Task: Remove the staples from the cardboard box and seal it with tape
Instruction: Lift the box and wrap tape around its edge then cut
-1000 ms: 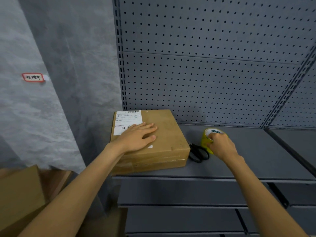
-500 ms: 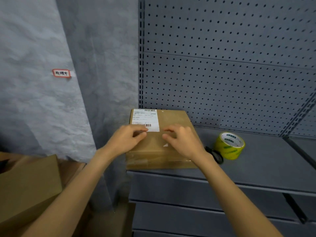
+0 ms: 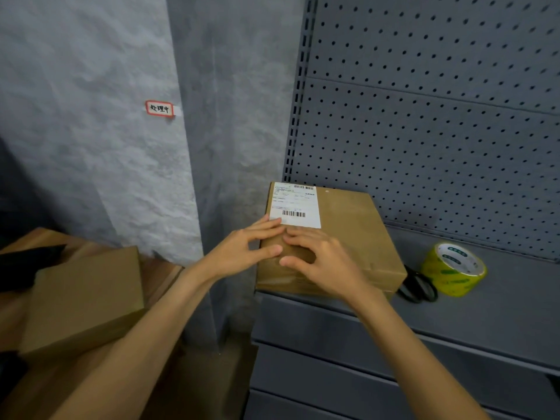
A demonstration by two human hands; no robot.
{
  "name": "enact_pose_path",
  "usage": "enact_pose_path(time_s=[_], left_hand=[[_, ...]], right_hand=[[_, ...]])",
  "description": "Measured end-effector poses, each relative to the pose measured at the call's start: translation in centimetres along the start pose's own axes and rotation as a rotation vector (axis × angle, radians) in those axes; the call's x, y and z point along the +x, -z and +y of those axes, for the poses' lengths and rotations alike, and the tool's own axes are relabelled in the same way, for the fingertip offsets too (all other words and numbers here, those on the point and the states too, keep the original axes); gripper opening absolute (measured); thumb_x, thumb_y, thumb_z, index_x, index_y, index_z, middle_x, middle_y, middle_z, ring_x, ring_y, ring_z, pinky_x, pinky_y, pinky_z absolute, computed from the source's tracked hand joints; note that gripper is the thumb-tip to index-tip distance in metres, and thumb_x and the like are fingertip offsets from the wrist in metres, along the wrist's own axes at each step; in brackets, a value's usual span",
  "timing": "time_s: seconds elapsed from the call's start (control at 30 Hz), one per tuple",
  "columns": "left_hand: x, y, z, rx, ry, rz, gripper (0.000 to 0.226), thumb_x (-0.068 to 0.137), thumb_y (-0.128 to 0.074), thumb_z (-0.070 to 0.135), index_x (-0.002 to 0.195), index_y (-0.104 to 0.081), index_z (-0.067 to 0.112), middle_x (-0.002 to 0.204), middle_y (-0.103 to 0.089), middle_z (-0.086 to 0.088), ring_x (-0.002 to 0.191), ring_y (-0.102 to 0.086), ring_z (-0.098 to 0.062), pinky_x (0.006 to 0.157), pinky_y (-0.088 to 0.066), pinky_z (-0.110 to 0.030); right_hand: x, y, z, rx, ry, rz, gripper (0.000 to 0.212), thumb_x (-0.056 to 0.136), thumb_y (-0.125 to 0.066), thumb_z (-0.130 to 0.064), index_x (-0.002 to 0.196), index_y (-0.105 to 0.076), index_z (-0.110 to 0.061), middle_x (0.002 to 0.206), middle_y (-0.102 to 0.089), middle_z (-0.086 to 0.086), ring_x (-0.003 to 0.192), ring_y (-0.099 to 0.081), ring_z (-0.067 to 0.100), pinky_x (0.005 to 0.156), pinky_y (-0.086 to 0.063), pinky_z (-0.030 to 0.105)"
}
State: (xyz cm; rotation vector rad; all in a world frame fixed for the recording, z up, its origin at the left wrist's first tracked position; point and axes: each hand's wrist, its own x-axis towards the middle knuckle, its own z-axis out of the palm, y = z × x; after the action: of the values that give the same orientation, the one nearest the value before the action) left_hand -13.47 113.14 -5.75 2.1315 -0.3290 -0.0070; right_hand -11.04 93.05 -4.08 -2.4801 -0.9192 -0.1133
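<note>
A brown cardboard box (image 3: 354, 234) with a white shipping label (image 3: 295, 204) lies flat at the left end of a grey metal shelf (image 3: 485, 310). My left hand (image 3: 242, 253) and my right hand (image 3: 324, 262) both rest on the box's near left top, fingers spread and fingertips almost touching just below the label. Neither hand holds anything. A yellow roll of tape (image 3: 454, 269) lies on the shelf to the right of the box. Black scissors (image 3: 416, 286) lie between box and tape. No staples are visible.
A grey pegboard (image 3: 439, 131) backs the shelf. Left of the shelf is a grey textured wall with a small red-framed label (image 3: 159, 108). Lower left, another cardboard box (image 3: 81, 298) sits on a wooden surface (image 3: 163, 268) beside something black (image 3: 27, 262).
My right hand left the tape roll on the shelf and came over onto the box beside my left hand. The view has swung to the left.
</note>
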Motion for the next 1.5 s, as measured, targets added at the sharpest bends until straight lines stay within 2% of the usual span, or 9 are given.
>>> enact_pose_path(time_s=[0.1,0.3,0.4,0.53,0.7,0.87,1.07,1.27,1.5], left_hand=[[0.0,0.5,0.1,0.026,0.026,-0.064,0.066,0.08,-0.061,0.047,0.141,-0.041,0.032,0.152,-0.025,0.022,0.141,-0.008,0.009,0.12,-0.009,-0.032],[0.3,1.2,0.6,0.122,0.017,-0.153,0.069,0.084,-0.065,0.038,0.145,-0.035,0.028,0.155,-0.02,0.019,0.14,-0.003,0.008,0.12,-0.008,-0.029],[0.0,0.9,0.1,0.169,-0.003,-0.168,0.083,0.078,-0.07,0.041,0.148,-0.027,0.028,0.157,-0.014,0.017,0.143,0.002,0.005,0.119,-0.005,-0.028],[-0.4,-0.1,-0.8,0.17,-0.044,-0.107,0.094,0.073,-0.071,0.046,0.15,-0.021,0.027,0.157,-0.011,0.017,0.143,0.005,0.005,0.121,-0.005,-0.034],[-0.1,0.1,-1.2,0.255,-0.055,-0.123,0.098,0.074,-0.076,0.039,0.151,-0.016,0.029,0.157,-0.007,0.018,0.142,0.007,0.005,0.12,-0.006,-0.03],[-0.3,-0.2,-1.2,0.35,-0.061,-0.111,0.104,0.073,-0.078,0.037,0.152,-0.011,0.029,0.158,-0.003,0.018,0.142,0.009,0.005,0.12,-0.009,-0.034],[-0.5,-0.4,-1.0,0.379,-0.067,-0.102,0.104,0.073,-0.078,0.039,0.15,-0.008,0.034,0.157,0.001,0.02,0.141,0.012,0.005,0.121,-0.007,-0.04],[-0.8,-0.6,-1.3,0.272,-0.04,-0.057,0.099,0.075,-0.075,0.041,0.15,-0.012,0.034,0.157,0.001,0.023,0.142,0.01,0.006,0.121,-0.01,-0.041],[-1.2,-1.0,-0.9,0.572,-0.109,-0.01,0.099,0.079,-0.067,0.049,0.151,-0.004,0.027,0.157,0.003,0.016,0.141,0.013,0.004,0.118,0.003,-0.026]], right_hand=[[0.0,-0.1,0.1,-0.022,0.016,0.001,0.056,0.081,-0.069,-0.051,0.129,-0.061,-0.022,0.139,-0.054,-0.008,0.132,-0.043,0.006,0.11,-0.031,0.022],[0.0,-0.3,0.2,-0.049,0.039,0.005,0.057,0.079,-0.073,-0.044,0.129,-0.061,-0.019,0.139,-0.054,-0.005,0.132,-0.044,0.01,0.111,-0.036,0.032],[0.0,-0.3,0.3,-0.059,0.052,-0.003,0.059,0.078,-0.073,-0.044,0.13,-0.06,-0.019,0.14,-0.053,-0.004,0.133,-0.044,0.011,0.112,-0.036,0.036],[-0.2,-0.1,0.1,-0.106,0.065,-0.017,0.064,0.08,-0.072,-0.044,0.136,-0.053,-0.021,0.146,-0.045,-0.008,0.139,-0.035,0.008,0.114,-0.023,0.023],[-0.3,0.3,-0.2,-0.149,0.067,-0.059,0.068,0.081,-0.07,-0.045,0.142,-0.046,-0.024,0.152,-0.035,-0.01,0.143,-0.025,0.005,0.113,-0.018,0.021],[-0.6,0.7,-0.5,-0.249,0.101,-0.11,0.074,0.084,-0.069,-0.043,0.147,-0.035,-0.024,0.157,-0.026,-0.006,0.145,-0.021,0.009,0.101,-0.006,0.011],[-0.5,0.7,-0.6,-0.231,0.089,-0.109,0.077,0.081,-0.069,-0.049,0.147,-0.035,-0.027,0.156,-0.028,-0.007,0.145,-0.02,0.008,0.113,-0.014,0.019],[-0.3,0.6,-0.2,-0.188,0.095,-0.084,0.071,0.083,-0.062,-0.055,0.145,-0.038,-0.028,0.155,-0.029,-0.011,0.144,-0.02,0.005,0.105,-0.007,0.011],[-0.9,0.1,-0.1,-0.346,0.188,-0.042,0.075,0.089,-0.06,-0.048,0.151,-0.027,-0.021,0.158,-0.022,-0.004,0.147,-0.016,0.012,0.117,-0.002,0.026]])
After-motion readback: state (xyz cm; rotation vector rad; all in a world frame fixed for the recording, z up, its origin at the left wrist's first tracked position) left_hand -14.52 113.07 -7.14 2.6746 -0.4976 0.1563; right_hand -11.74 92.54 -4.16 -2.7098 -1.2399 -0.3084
